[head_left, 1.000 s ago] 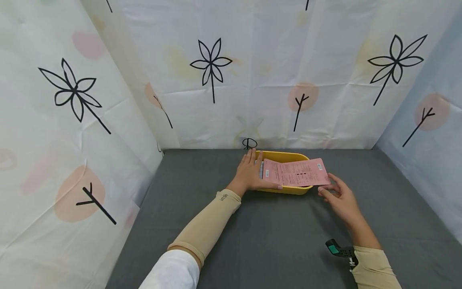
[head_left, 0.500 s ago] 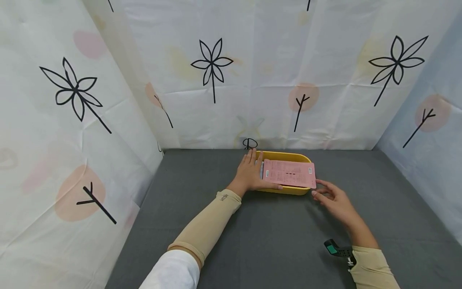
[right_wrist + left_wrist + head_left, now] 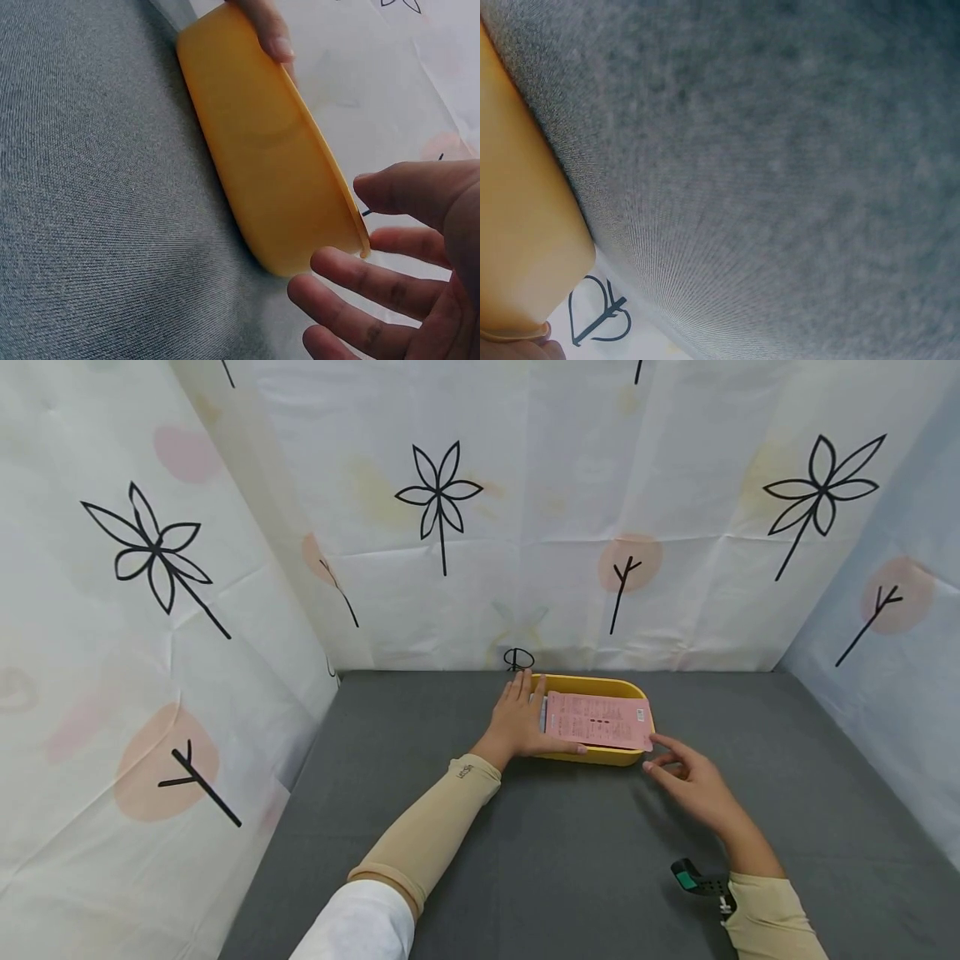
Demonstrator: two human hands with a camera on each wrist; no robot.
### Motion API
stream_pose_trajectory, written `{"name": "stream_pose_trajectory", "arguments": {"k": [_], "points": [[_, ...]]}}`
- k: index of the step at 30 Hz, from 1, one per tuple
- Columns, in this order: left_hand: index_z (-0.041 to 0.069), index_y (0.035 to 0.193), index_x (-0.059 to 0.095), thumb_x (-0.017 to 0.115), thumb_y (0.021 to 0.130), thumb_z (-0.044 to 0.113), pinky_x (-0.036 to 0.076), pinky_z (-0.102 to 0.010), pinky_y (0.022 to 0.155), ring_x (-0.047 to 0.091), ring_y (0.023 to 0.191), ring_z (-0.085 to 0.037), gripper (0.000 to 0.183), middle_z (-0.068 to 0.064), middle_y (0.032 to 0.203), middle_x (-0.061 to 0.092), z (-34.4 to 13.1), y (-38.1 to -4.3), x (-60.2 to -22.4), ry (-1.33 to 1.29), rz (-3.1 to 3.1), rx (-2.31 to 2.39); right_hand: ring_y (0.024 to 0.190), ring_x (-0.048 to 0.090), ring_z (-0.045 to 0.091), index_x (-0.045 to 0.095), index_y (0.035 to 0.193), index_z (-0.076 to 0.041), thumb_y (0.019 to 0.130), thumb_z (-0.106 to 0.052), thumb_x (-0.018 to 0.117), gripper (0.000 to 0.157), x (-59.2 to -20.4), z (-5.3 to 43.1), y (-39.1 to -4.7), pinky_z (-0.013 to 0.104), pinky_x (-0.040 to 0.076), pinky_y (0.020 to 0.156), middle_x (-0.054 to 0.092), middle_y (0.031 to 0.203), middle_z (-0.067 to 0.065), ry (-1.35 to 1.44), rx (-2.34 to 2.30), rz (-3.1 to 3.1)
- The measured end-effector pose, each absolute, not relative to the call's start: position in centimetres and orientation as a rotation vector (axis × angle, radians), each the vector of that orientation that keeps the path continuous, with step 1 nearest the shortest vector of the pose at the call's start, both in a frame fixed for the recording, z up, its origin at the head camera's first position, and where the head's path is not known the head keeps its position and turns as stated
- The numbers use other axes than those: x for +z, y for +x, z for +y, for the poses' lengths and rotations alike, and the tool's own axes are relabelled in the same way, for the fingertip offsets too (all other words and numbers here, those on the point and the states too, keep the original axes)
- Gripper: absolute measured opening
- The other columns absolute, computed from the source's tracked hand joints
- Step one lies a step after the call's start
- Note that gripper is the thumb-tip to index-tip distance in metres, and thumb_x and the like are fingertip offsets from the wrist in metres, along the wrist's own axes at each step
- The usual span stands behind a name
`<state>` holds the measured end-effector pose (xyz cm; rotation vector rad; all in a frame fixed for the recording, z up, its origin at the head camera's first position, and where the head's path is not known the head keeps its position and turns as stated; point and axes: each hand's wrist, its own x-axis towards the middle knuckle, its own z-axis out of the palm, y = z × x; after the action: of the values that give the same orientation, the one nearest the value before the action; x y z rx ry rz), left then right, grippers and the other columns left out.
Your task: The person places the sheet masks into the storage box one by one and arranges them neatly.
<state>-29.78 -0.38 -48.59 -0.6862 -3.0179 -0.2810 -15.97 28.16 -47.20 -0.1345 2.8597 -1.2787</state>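
Note:
A yellow oval plastic basin (image 3: 611, 757) stands on the grey cloth near the back. Inside it lies a flat pink packet (image 3: 596, 722) with printed text and a small barcode label, its right end at the basin's right rim. My left hand (image 3: 516, 720) rests over the basin's left end, fingers spread and thumb along the front rim; a bluish flat thing shows beside its fingers. My right hand (image 3: 693, 785) is at the right end, index fingertip at the packet's corner. In the right wrist view its relaxed fingers (image 3: 394, 283) are spread around the basin's rim, curled round nothing.
Grey cloth (image 3: 540, 860) covers the table in front of the basin. White patterned fabric (image 3: 540, 527) hangs right behind it and along both sides. A black strap with a green piece (image 3: 686, 880) sticks out from the right wrist.
The pink packet has slid left and lowered until it lies within the basin, its right end no longer jutting past the rim. My right hand followed it left; the left hand stayed put.

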Motion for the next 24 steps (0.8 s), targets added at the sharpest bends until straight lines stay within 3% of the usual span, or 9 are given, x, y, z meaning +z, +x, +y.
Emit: {"name": "stream_pose_trajectory", "arguments": {"k": [17,24], "points": [[0.014,0.171,-0.004,0.060,0.073,0.098,0.007,-0.046,0.137,0.002,0.168,-0.033,0.144,-0.015,0.179,-0.006,-0.51,-29.96,-48.67,-0.728,-3.009,-0.299,0.099,0.073,0.029,0.048,0.156,-0.001,0.107,-0.025,0.067,0.058,-47.10,28.11,-16.10,0.027,0.052,0.071,0.071,0.121,0.021,-0.256,-1.278,2.875],[0.013,0.172,0.000,0.063,0.075,0.094,0.008,-0.048,0.136,0.004,0.168,-0.033,0.141,-0.015,0.180,-0.002,-1.15,-30.42,-49.18,-0.748,-2.977,-0.403,0.111,0.071,0.037,0.058,0.149,-0.002,0.107,-0.022,0.066,0.047,-47.01,28.41,-15.93,0.028,0.058,0.081,0.070,0.124,0.019,-0.281,-1.270,2.980]]}}
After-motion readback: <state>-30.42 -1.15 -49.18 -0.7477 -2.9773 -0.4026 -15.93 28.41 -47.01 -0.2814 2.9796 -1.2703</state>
